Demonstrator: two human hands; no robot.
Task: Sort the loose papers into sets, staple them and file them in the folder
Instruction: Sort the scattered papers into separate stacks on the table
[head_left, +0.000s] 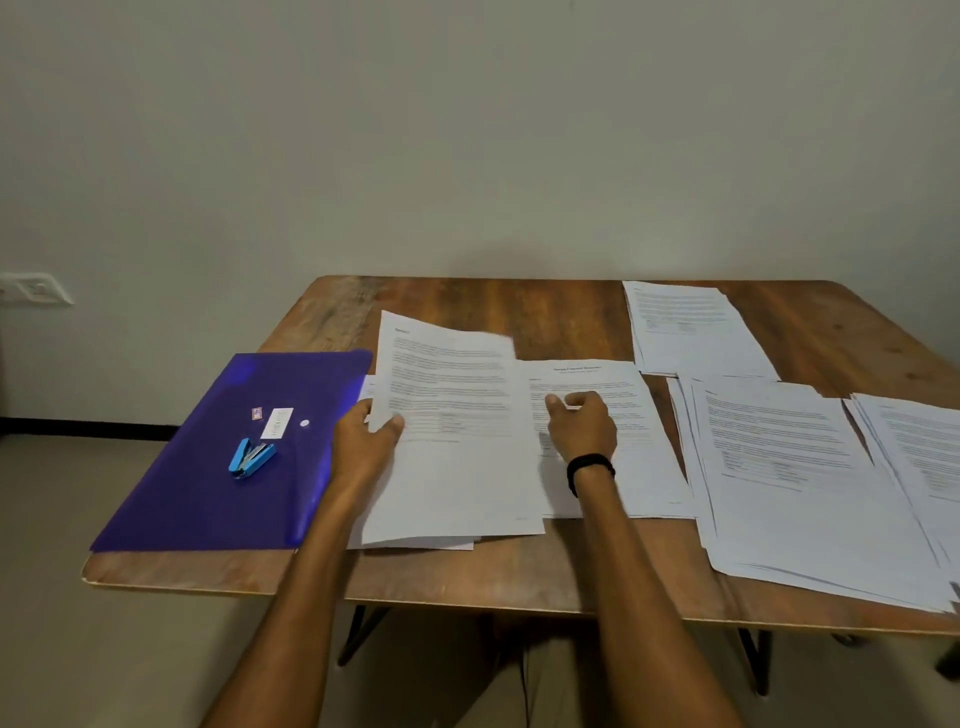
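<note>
Sorting stage: the left hand (366, 441) pinches a lifted sheet (447, 415) by its left edge, near centre. The right hand (579, 423) rests curled on the titled page (597, 384) beside it, grip unclear. Next, match the sheet to a right-side stack (779, 467) — the blue stapler (252, 457) lies on the purple folder (208, 493), left

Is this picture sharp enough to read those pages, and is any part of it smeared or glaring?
Head view: the print on the papers is too soft to read. The upper right corner of the sheet pinched by the left hand is smeared, probably by motion. The light is dim and even, with only a faint sheen at the far edge of the purple folder.
</note>
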